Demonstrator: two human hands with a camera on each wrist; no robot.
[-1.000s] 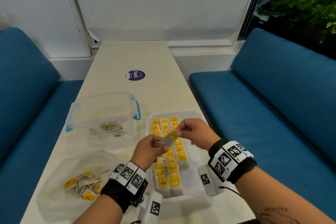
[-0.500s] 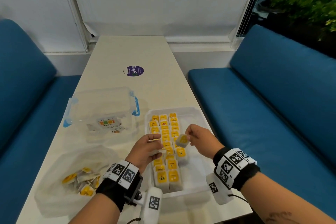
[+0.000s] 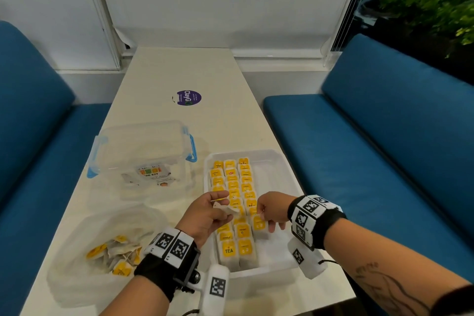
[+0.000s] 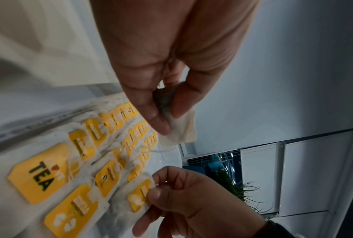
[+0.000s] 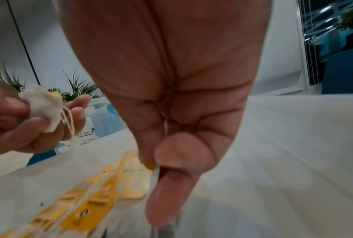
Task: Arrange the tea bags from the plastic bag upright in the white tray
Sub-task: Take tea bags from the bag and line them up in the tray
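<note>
The white tray [image 3: 283, 161] holds three rows of upright tea bags [image 3: 233, 187] with yellow tags. My right hand [image 3: 261, 214] pinches the top of a tea bag [image 3: 258, 224] standing in the tray's right row; in the left wrist view this tea bag [image 4: 139, 198] shows its yellow tag between thumb and finger. My left hand [image 3: 223, 209] hovers over the tray's left side and pinches another crumpled tea bag [image 4: 181, 128], its string hanging loose [image 5: 68, 119]. The clear plastic bag [image 3: 77, 277] lies at the near left with several tea bags [image 3: 115, 254] inside.
A clear lidded box [image 3: 143, 159] with blue clips stands left of the tray. A purple sticker [image 3: 189, 97] marks the table [image 3: 179, 72] farther back. Blue benches [image 3: 384, 161] flank the narrow table. The tray sits close to the table's right and near edges.
The tea bag held up between both hands went to my right hand, which lowered it into the tray's right row. My left hand dropped slightly and keeps its own bag.
</note>
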